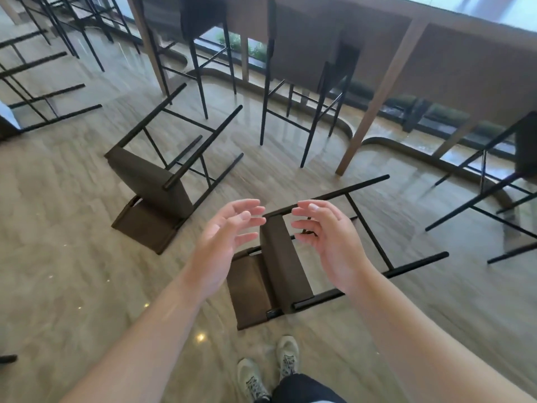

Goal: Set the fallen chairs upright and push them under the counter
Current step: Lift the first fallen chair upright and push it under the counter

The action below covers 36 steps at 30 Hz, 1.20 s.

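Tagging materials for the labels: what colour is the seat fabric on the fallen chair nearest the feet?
Dark brown fabric on the nearest fallen chair, with a black frame; the head view shows it clearly.

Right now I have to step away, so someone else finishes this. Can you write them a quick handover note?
Left hand and right hand: both open, empty, held above the nearest fallen chair.
That chair lies on its side by the feet; a second fallen chair lies to its left, and more lie further off.
Done: two upright chairs stand at the counter.
Left: lift each fallen chair and push it under.
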Available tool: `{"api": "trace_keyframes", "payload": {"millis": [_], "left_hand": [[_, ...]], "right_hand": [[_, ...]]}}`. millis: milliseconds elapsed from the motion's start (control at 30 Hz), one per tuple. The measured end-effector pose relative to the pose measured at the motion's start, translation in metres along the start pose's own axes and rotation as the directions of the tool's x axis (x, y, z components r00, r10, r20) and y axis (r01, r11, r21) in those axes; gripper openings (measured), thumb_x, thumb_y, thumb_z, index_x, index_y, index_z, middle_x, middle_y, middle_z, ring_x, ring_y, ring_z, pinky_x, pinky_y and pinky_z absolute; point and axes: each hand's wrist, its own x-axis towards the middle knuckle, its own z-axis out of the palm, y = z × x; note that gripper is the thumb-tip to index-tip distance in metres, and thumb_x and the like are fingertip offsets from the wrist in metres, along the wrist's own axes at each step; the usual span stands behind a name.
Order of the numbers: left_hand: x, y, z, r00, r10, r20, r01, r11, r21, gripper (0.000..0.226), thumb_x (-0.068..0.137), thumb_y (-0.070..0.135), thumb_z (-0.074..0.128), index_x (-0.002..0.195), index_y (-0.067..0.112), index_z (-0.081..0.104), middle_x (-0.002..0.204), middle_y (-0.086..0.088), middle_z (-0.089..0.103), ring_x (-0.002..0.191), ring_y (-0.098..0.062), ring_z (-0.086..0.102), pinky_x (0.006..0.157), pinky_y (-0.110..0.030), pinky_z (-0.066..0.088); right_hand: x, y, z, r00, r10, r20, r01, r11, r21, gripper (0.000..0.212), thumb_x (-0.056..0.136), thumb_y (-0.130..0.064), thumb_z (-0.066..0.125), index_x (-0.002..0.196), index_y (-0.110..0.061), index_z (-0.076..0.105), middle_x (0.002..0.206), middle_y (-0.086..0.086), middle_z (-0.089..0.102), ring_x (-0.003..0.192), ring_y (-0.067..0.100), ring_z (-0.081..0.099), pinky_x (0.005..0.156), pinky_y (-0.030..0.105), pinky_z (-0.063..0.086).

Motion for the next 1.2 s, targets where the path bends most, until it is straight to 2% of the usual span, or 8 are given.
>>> {"api": "trace_keyframes", "payload": {"millis": [267,433,567,667,800,1000,1100,1200], "left_hand": [[0.014,-0.011,-0.006,0.996,-0.065,-0.055,0.069,0.994,0.083,0.034,0.086,0.032,0.053,0.116,0.023,0.066,0.116,0.0,0.071,0.112,-0.018,0.065,0.092,-0.035,0.05],[0.03,-0.026,-0.005,0.999,-0.039,-0.034,0.046,0.974,0.221,0.035,0.084,0.026,0.058,0.118,0.024,0.065,0.119,0.004,0.067,0.115,-0.01,0.061,0.091,-0.021,0.048],[0.039,-0.05,-0.023,0.999,-0.048,-0.005,0.047,0.945,0.323,0.042,0.078,0.042,0.061,0.118,0.03,0.063,0.12,0.008,0.064,0.114,-0.005,0.059,0.09,-0.018,0.047],[0.05,-0.078,-0.053,0.999,-0.052,-0.014,0.053,0.921,0.387,0.044,0.075,0.049,0.06,0.117,0.035,0.062,0.119,0.012,0.062,0.114,-0.002,0.058,0.092,-0.018,0.047],[0.075,-0.13,-0.108,0.997,-0.035,0.068,-0.005,0.855,0.519,0.04,0.079,0.048,0.058,0.118,0.041,0.058,0.119,0.025,0.057,0.12,-0.001,0.052,0.097,-0.013,0.04],[0.114,-0.224,-0.2,0.977,-0.09,0.194,-0.049,0.79,0.611,0.055,0.08,0.049,0.057,0.129,0.024,0.058,0.138,0.013,0.048,0.131,-0.001,0.043,0.106,-0.015,0.032],[0.129,-0.271,-0.241,0.953,-0.126,0.276,-0.11,0.704,0.702,0.057,0.082,0.046,0.057,0.134,0.022,0.056,0.144,0.009,0.045,0.134,-0.001,0.038,0.111,-0.02,0.029],[0.142,-0.322,-0.273,0.933,-0.138,0.331,-0.188,0.597,0.78,0.058,0.084,0.047,0.056,0.136,0.022,0.054,0.148,0.006,0.044,0.136,-0.006,0.036,0.113,-0.025,0.029]], "right_hand": [[0.023,0.025,-0.002,0.999,0.038,-0.004,-0.038,0.999,0.021,0.025,0.081,-0.035,0.06,0.098,-0.02,0.072,0.101,0.003,0.074,0.092,0.018,0.068,0.071,0.026,0.053],[0.042,0.042,-0.003,0.999,0.033,-0.009,-0.033,0.997,-0.064,0.021,0.078,-0.036,0.06,0.092,-0.026,0.072,0.098,-0.002,0.073,0.091,0.013,0.068,0.076,0.029,0.053],[0.05,0.065,0.001,0.999,0.036,-0.023,-0.039,0.986,-0.163,0.024,0.077,-0.039,0.06,0.095,-0.029,0.071,0.098,-0.008,0.073,0.093,0.009,0.068,0.076,0.026,0.052],[0.057,0.091,0.007,0.998,0.043,-0.037,-0.05,0.97,-0.239,0.016,0.083,-0.036,0.061,0.096,-0.033,0.07,0.097,-0.013,0.071,0.097,0.011,0.066,0.082,0.032,0.053],[0.081,0.146,0.024,0.995,0.043,-0.092,-0.078,0.903,-0.422,0.013,0.092,-0.031,0.061,0.103,-0.034,0.066,0.098,-0.02,0.068,0.099,0.005,0.063,0.09,0.034,0.052],[0.119,0.257,0.073,0.977,0.079,-0.198,-0.178,0.814,-0.553,0.016,0.091,-0.034,0.062,0.106,-0.038,0.063,0.104,-0.02,0.065,0.098,-0.007,0.058,0.08,0.019,0.045],[0.139,0.317,0.092,0.971,0.095,-0.218,-0.211,0.767,-0.607,0.024,0.088,-0.039,0.061,0.111,-0.038,0.06,0.106,-0.023,0.062,0.1,-0.012,0.054,0.076,0.016,0.043],[0.154,0.378,0.096,0.966,0.096,-0.242,-0.238,0.701,-0.673,0.025,0.089,-0.034,0.062,0.114,-0.035,0.058,0.109,-0.024,0.056,0.103,-0.009,0.052,0.078,0.013,0.042]]}}
